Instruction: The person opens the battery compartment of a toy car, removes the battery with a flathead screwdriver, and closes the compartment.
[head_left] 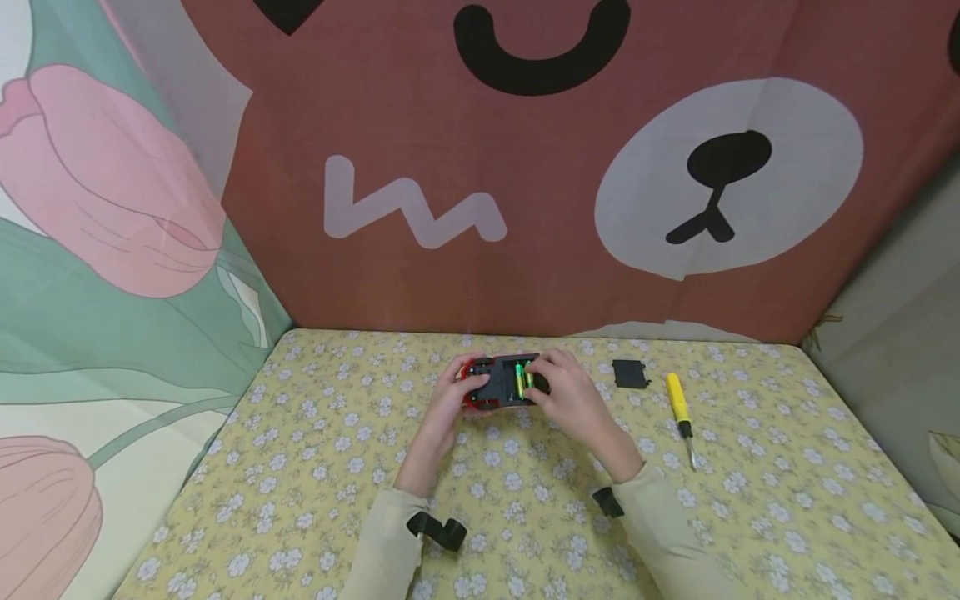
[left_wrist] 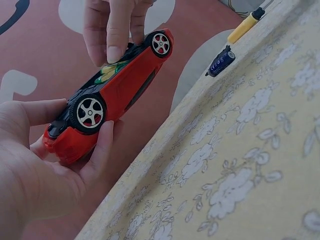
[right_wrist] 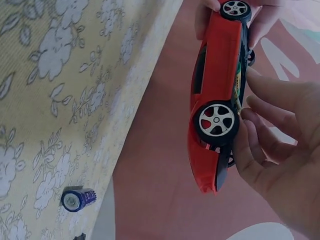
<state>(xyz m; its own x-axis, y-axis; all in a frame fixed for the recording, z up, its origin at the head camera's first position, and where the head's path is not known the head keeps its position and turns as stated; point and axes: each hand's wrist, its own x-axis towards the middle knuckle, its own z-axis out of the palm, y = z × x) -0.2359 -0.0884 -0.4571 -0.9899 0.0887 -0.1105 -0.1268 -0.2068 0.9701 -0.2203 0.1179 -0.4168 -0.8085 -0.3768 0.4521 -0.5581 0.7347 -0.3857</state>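
Observation:
A red toy car (head_left: 467,392) is held upside down above the table, its black underside and open battery compartment facing up. My left hand (head_left: 450,392) grips one end of it, thumb across the underside. Inside the compartment lies a green-and-yellow battery (head_left: 519,380). Beside it, my right hand (head_left: 572,396) pinches another green battery (head_left: 529,379) between thumb and fingers at the compartment. The right wrist view shows the car's side and wheels (right_wrist: 216,121), while the batteries are mostly hidden there.
A dark blue battery (left_wrist: 220,62) lies on the table, not visible in the head view. To the right are a black battery cover (head_left: 630,373) and a yellow-handled screwdriver (head_left: 678,404). A flowered cloth (head_left: 322,467) covers the table; a printed curtain (head_left: 420,283) hangs behind it.

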